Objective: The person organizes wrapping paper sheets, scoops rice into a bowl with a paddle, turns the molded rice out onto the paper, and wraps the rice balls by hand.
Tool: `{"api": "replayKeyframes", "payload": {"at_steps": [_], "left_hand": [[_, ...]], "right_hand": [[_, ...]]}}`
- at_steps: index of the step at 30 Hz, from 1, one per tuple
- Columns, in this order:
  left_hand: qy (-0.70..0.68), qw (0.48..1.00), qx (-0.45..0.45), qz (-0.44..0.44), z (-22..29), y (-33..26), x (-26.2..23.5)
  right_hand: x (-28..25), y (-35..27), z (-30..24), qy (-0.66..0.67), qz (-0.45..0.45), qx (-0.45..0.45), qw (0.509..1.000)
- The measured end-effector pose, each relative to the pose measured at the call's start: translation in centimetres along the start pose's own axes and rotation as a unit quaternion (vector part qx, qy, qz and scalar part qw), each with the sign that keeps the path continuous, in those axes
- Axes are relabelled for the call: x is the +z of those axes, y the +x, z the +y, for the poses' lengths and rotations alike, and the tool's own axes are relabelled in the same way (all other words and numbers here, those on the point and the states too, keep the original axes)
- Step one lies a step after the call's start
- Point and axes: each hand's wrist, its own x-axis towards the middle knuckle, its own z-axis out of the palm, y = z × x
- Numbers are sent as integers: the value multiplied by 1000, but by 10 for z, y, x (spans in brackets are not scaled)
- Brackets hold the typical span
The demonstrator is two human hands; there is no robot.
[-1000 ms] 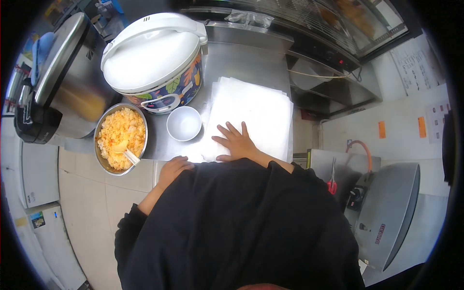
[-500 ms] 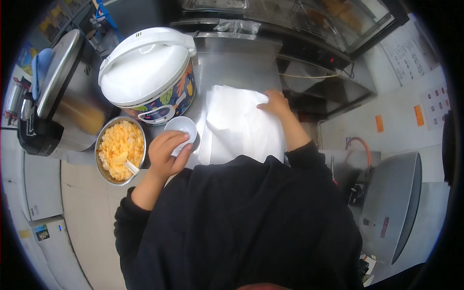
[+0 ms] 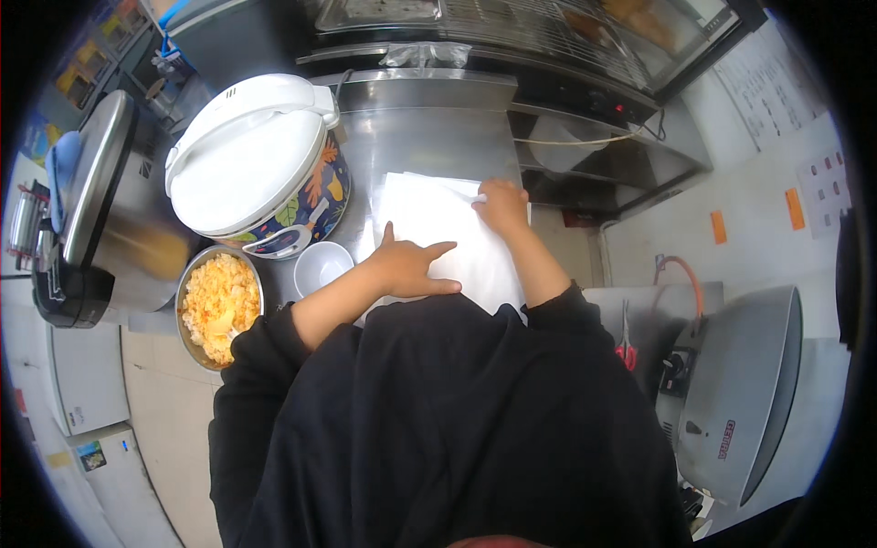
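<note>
A stack of white paper sheets (image 3: 470, 239) lies on the steel counter in front of me. My left hand (image 3: 411, 268) rests on its lower left part, fingers and thumb spread, holding nothing. At the far right corner, my right hand (image 3: 502, 205) has its fingers curled in and pinches the edge of the paper. Left of the stack sits a small white bowl (image 3: 322, 265), close to my left wrist. Beyond it, a metal bowl (image 3: 190, 340) holds orange-yellow rice (image 3: 219, 297), with a pale rice paddle (image 3: 228, 322) stuck in it, partly hidden by my sleeve.
A large white-lidded rice pot (image 3: 256, 155) with a leaf pattern stands behind the bowls. A steel and black appliance (image 3: 110, 201) is at the left. A glass-fronted display cabinet (image 3: 585, 46) runs along the back. Red-handled scissors (image 3: 626, 347) and a grey domed lid (image 3: 744, 393) are at the right.
My left hand has moved right, from over the small white bowl onto the paper, and its fingers have spread. My right hand stays at the paper's far right corner, its fingers more curled.
</note>
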Motion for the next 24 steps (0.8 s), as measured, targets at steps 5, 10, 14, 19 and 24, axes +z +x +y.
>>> {"api": "replayKeyframes", "payload": {"at_steps": [5,10,14,19,24], "left_hand": [[-21,994,-38,-99,-13,-2,21],[-28,998,-38,-46,-11,-21,55],[3,994,6,105,-14,-40,86],[-6,991,19,136,-17,-57,100],[-11,981,8,194,-22,-59,115]], "right_hand": [[-11,-20,-2,136,-1,-39,990],[-26,-86,-24,218,-66,-303,925],[-10,-128,-33,153,-139,-281,937],[3,-140,-31,118,-137,-259,949],[-3,-122,-28,190,-133,-234,944]]}}
